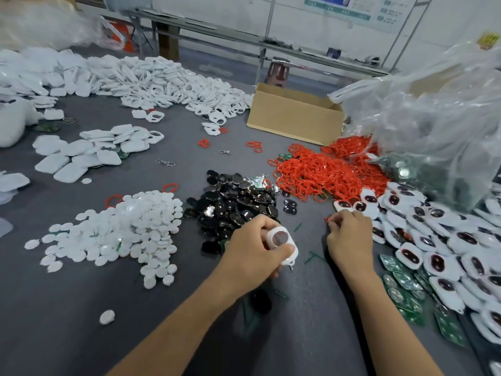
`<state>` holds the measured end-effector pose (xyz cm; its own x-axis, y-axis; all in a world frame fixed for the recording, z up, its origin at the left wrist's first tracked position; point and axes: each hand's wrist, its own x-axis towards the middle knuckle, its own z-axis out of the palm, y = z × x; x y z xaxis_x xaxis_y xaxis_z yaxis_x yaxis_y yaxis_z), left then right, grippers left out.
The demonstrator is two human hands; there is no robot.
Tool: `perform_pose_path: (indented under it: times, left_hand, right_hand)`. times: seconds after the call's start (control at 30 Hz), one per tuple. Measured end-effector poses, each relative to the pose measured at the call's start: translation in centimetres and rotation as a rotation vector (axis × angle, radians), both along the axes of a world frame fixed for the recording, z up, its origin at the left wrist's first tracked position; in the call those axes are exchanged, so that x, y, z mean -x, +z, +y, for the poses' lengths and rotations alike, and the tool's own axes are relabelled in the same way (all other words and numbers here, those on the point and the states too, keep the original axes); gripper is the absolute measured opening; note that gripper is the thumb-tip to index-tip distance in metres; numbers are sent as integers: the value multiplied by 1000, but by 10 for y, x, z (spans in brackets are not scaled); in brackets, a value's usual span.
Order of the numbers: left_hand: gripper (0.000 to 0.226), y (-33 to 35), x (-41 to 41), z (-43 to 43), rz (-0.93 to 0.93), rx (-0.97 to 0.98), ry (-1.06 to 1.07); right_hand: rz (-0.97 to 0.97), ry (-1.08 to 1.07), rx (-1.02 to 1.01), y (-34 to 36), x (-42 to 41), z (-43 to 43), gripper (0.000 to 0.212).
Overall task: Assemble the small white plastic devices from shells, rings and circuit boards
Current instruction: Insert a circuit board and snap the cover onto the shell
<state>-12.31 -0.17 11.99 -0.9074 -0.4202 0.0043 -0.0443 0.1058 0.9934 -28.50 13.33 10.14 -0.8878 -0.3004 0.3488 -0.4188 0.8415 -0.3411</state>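
My left hand (253, 245) grips a small white shell (282, 241) with a round opening, held over the grey table near the middle. My right hand (349, 234) has its fingers curled and pinches a bit of red ring (327, 220) at the fingertips. A heap of red rings (320, 172) lies just beyond the right hand. Dark round parts (235, 199) are piled beyond the left hand. Green circuit boards (404, 283) lie at the right, next to white shells with dark windows (439, 248).
White round caps (122, 229) are heaped at the left, flat white shells (78, 153) further back, and a long bank of white frames (168, 82) across the far side. A cardboard box (292, 115) and a clear plastic bag (433, 109) stand at the right back.
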Motion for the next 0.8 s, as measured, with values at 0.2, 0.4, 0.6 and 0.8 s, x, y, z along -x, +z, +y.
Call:
perform_pose_path:
  times: [0.2,0.4,0.6,0.8]
  left_hand:
    - [19,-11,-3,-4,102,55,-51]
    - [18,-8,-5,1,225,178,-30]
    - [5,-11,-3,2,254,299,152]
    - [4,-9,-5,2,303,298,139]
  right_hand:
    - [-18,228,353,8,-33,1,14]
    - [-161,501,582,20,-76,-5,20]
    - [-185,596,614,20,-86,-11,27]
    - [-192,602,672,21,-90,-10,35]
